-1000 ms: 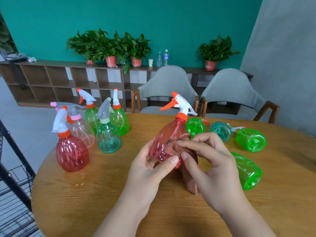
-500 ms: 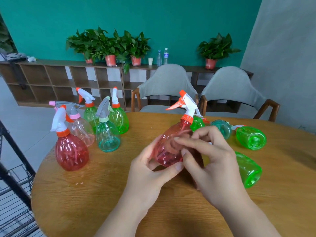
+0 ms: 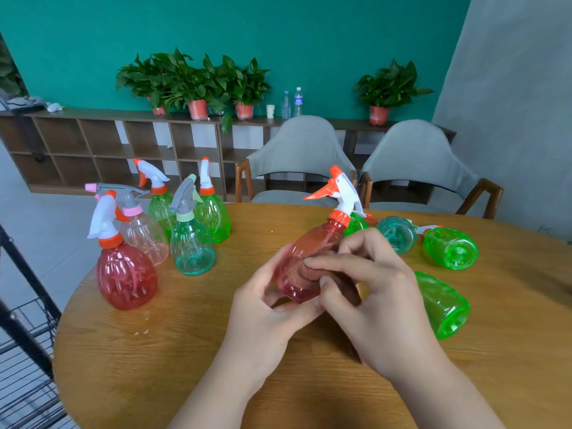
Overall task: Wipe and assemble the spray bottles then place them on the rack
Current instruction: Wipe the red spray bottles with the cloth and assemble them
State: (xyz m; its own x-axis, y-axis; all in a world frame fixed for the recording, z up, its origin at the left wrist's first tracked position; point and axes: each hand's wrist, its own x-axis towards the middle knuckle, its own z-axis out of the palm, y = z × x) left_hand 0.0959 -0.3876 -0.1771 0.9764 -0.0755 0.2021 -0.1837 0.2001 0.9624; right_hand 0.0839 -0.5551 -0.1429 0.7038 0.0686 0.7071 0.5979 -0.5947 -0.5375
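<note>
Task in progress. Above the middle of the round wooden counter, the left hand grips a tilted red translucent plastic spray bottle, and the right hand pinches a brown cloth against it. Five assembled bottles stand near the left edge and green bottles lie near the right. The visible part of the black wire rack holds none.

Round wood table. Left: five capped bottles upright (red one nearest the edge). Right: two green bottles and a teal bottle lying sideways.

Left hand and right hand, both over the table: bare, forearms uncovered, fingernails short.
</note>
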